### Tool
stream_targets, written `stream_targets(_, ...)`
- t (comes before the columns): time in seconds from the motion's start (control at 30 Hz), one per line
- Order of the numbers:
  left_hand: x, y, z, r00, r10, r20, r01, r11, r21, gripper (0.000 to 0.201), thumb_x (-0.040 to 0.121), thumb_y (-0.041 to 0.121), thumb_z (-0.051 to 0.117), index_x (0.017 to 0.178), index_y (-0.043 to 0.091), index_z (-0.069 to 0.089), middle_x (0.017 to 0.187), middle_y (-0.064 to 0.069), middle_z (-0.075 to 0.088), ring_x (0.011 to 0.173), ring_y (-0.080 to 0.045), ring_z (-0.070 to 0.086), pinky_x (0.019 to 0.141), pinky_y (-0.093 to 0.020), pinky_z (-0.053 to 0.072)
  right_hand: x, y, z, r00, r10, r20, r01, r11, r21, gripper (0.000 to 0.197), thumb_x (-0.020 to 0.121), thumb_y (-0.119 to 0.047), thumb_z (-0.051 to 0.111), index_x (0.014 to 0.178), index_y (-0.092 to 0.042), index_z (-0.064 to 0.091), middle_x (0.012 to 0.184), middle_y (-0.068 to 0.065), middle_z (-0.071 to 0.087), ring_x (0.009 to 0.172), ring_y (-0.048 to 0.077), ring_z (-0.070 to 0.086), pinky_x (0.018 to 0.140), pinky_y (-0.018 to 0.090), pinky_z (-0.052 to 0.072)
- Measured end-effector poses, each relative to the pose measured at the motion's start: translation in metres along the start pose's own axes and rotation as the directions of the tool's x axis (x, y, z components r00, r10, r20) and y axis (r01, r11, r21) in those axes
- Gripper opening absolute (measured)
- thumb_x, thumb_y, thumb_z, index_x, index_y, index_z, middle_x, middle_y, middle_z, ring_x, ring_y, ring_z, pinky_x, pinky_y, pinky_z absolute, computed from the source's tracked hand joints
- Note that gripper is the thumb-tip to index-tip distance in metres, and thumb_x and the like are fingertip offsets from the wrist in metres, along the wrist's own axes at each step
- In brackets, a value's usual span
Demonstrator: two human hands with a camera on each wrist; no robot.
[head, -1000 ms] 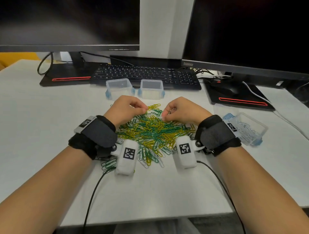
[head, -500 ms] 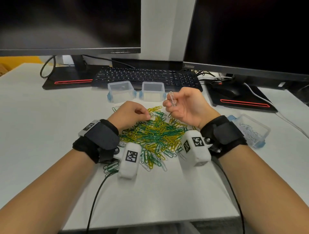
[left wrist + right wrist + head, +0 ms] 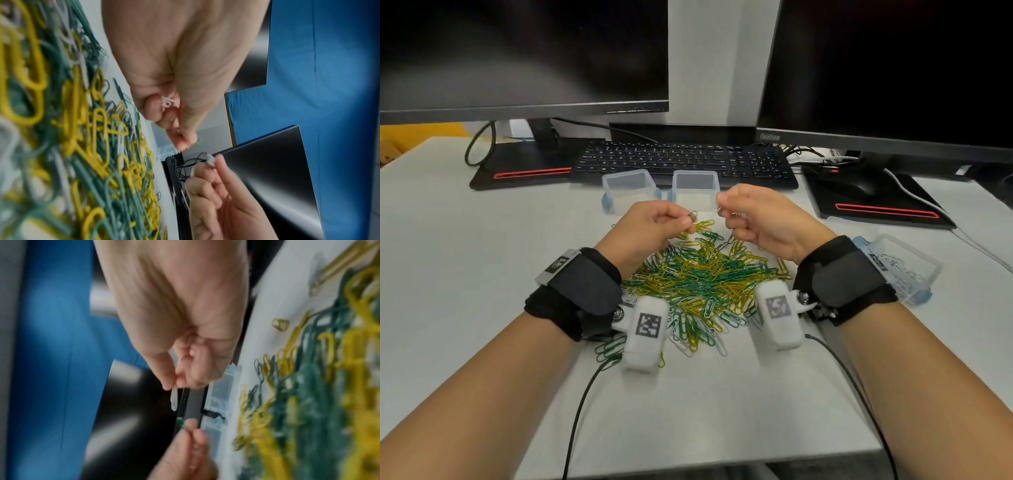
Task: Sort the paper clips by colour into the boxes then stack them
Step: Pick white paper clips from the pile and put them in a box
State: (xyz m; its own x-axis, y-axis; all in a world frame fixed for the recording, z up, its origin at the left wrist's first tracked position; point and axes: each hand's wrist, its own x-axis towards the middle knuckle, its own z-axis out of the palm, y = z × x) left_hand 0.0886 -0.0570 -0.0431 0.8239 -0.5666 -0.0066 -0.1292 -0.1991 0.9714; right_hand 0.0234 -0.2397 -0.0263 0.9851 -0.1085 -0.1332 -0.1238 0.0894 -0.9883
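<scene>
A pile of green, yellow and white paper clips (image 3: 698,281) lies on the desk between my wrists. Just above its far edge my left hand (image 3: 688,219) pinches a green clip (image 3: 198,141) at its fingertips, with white clips (image 3: 167,102) tucked under its curled fingers. My right hand (image 3: 722,210) faces it a short gap away, pinching a white clip (image 3: 174,399) between thumb and forefinger, with more white clips (image 3: 739,215) in its curled fingers. Two empty clear boxes (image 3: 628,185) (image 3: 697,183) stand just beyond the hands. A third clear box (image 3: 904,270), holding white clips, sits by my right wrist.
A black keyboard (image 3: 681,161) lies right behind the two boxes, under two dark monitors. A mouse (image 3: 859,186) rests on a black pad at the right, and another black pad (image 3: 524,168) lies at the left. Cables trail from both wrist cameras to the desk's front edge.
Both hands have lifted off the pile. The right hand rose first with a white clip, then the left hand rose with a green one, and the fingertips have drawn close together.
</scene>
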Motion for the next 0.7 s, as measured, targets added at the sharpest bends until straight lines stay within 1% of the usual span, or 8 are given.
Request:
stream_targets(0.07,0.000,0.004,0.001,0.999,-0.036,0.013,0.037,0.995,-0.090,0.016,0.092,0.013,0.058,0.104,0.015,0.068,0.095,0.000,0.064,0.073,-0.004,0.050,0.064,-0.020,0.036,0.000,-0.005,-0.004,0.990,0.118,0.080,-0.138,0.931,0.339,0.007,0.091,-0.013,0.048,0.085,-0.010,0.049,0.076,0.008,0.050,0.053,0.010,0.036,0.039,0.016,0.029)
stream_targets(0.13,-0.001,0.010,0.002,0.998,-0.059,-0.002,0.055,0.948,-0.313,0.024,0.092,0.008,0.051,0.113,0.009,0.063,0.104,-0.007,0.060,0.069,-0.007,0.044,0.061,-0.021,0.032,0.000,-0.006,-0.002,0.968,0.189,0.166,-0.245,0.854,0.459,0.014,0.085,-0.019,0.048,0.085,-0.006,0.052,0.075,0.010,0.051,0.053,0.010,0.036,0.038,0.016,0.030)
stream_targets(0.23,-0.001,0.015,-0.001,1.000,-0.023,-0.015,0.011,0.825,-0.565,0.041,0.090,-0.009,0.030,0.119,0.004,0.055,0.110,-0.012,0.062,0.071,-0.009,0.046,0.063,-0.022,0.036,-0.001,0.000,0.013,0.955,0.242,0.170,-0.271,0.946,0.177,0.019,0.095,-0.023,0.049,0.091,-0.006,0.056,0.070,0.003,0.047,0.049,0.007,0.033,0.035,0.014,0.026)
stream_targets(0.33,-0.002,0.015,-0.003,0.996,0.090,-0.016,-0.083,0.819,-0.568,0.052,0.085,-0.022,0.027,0.117,0.008,0.056,0.113,-0.008,0.063,0.084,-0.009,0.055,0.077,-0.019,0.048,-0.003,0.007,0.034,0.971,0.181,0.159,-0.156,0.975,-0.159,0.021,0.098,-0.022,0.054,0.103,-0.003,0.060,0.061,-0.005,0.037,0.048,0.005,0.026,0.038,0.014,0.021)
stream_targets(0.4,-0.004,0.015,-0.001,0.990,0.139,-0.003,-0.121,0.846,-0.519,0.049,0.086,-0.021,0.034,0.115,0.011,0.058,0.112,-0.004,0.065,0.089,-0.008,0.059,0.081,-0.019,0.051,-0.002,0.010,0.043,0.972,0.131,0.194,-0.100,0.982,-0.159,0.019,0.098,-0.020,0.054,0.092,-0.003,0.058,0.055,-0.007,0.034,0.046,0.004,0.027,0.037,0.014,0.023)
stream_targets(0.5,-0.009,0.016,0.001,0.983,0.181,0.038,-0.152,0.906,-0.394,0.043,0.089,-0.017,0.038,0.113,0.011,0.060,0.114,-0.001,0.067,0.099,-0.007,0.063,0.077,-0.020,0.052,0.000,0.013,0.048,0.980,0.072,0.186,-0.045,0.989,-0.143,0.029,0.098,-0.019,0.053,0.071,-0.011,0.052,0.053,-0.006,0.034,0.043,0.005,0.030,0.036,0.014,0.026)
stream_targets(0.6,-0.011,0.018,0.002,0.971,0.216,0.101,-0.172,0.927,-0.334,0.046,0.088,-0.016,0.033,0.115,0.008,0.061,0.123,-0.003,0.065,0.116,-0.012,0.059,0.083,-0.029,0.044,-0.005,0.012,0.047,0.986,0.008,0.167,0.057,0.923,-0.381,0.033,0.102,-0.027,0.046,0.079,-0.012,0.065,0.058,-0.003,0.032,0.046,0.007,0.030,0.040,0.015,0.028)
stream_targets(0.7,-0.009,0.017,0.003,0.962,0.243,0.125,-0.178,0.905,-0.387,0.051,0.091,-0.013,0.031,0.129,0.011,0.053,0.136,-0.001,0.056,0.127,-0.009,0.050,0.095,-0.025,0.045,-0.014,-0.004,0.038,0.990,-0.042,0.132,0.114,0.790,-0.602,0.041,0.103,-0.036,0.038,0.092,-0.009,0.067,0.061,-0.004,0.035,0.046,0.006,0.035,0.043,0.016,0.033)
